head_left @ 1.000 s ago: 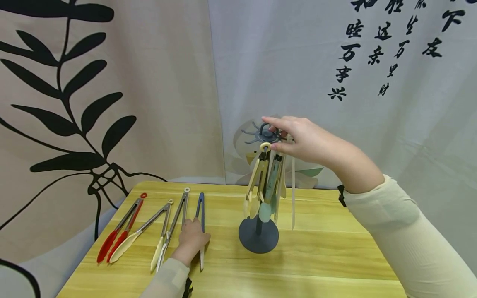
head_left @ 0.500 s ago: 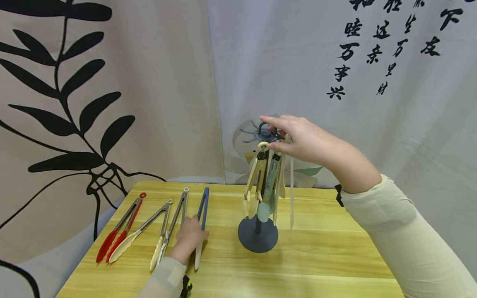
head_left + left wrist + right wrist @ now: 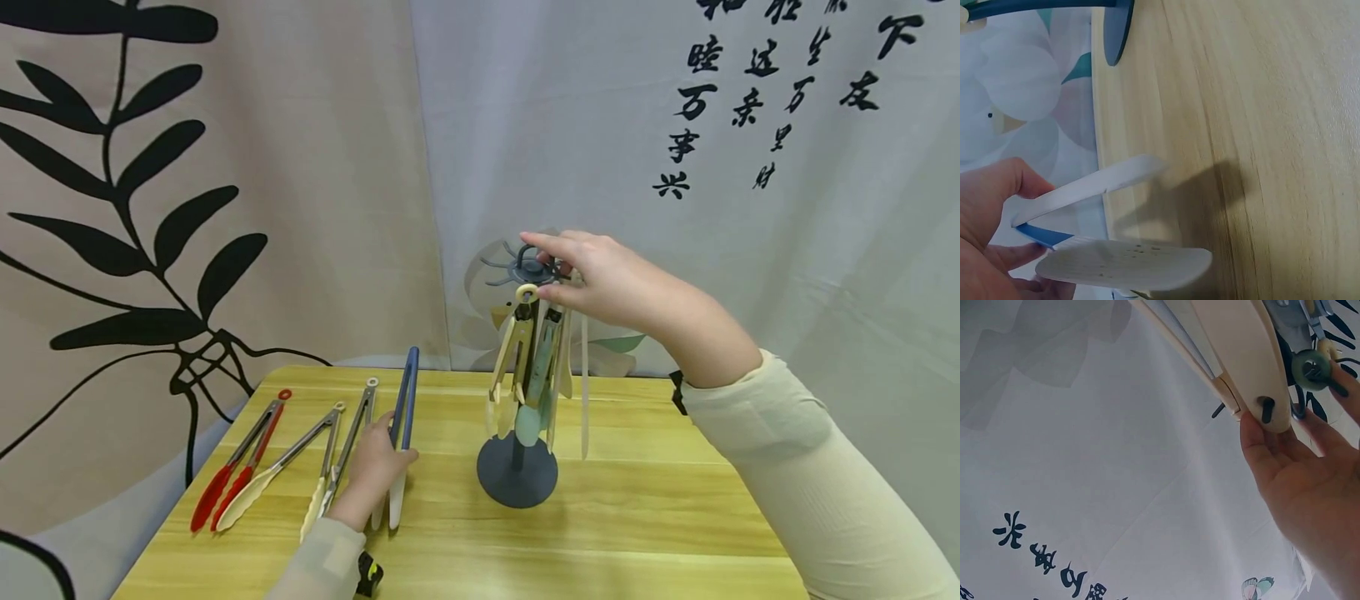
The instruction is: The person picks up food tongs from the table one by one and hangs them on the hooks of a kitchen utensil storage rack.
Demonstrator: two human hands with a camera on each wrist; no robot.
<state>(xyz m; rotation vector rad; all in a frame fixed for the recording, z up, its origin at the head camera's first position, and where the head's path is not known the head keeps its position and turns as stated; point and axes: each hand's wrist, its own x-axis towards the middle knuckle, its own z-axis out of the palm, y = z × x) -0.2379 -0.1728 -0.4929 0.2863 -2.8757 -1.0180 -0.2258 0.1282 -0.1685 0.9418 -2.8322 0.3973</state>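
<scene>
1. Now the V-shaped, blue-handled, white-tipped tongs (image 3: 410, 400) have risen above the wooden counter (image 3: 637, 500), grasped by the left hand (image 3: 375, 462); pickup looks done.
2. Right hand (image 3: 588, 275) steadies the dark-grey, round-based metal rack (image 3: 517, 475) at its top.

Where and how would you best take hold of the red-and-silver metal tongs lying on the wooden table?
Probably from above, pinching both arms just next to the red ring: the red-and-silver metal tongs lie on the table, arms close together there but splayed at the red tips.
</scene>
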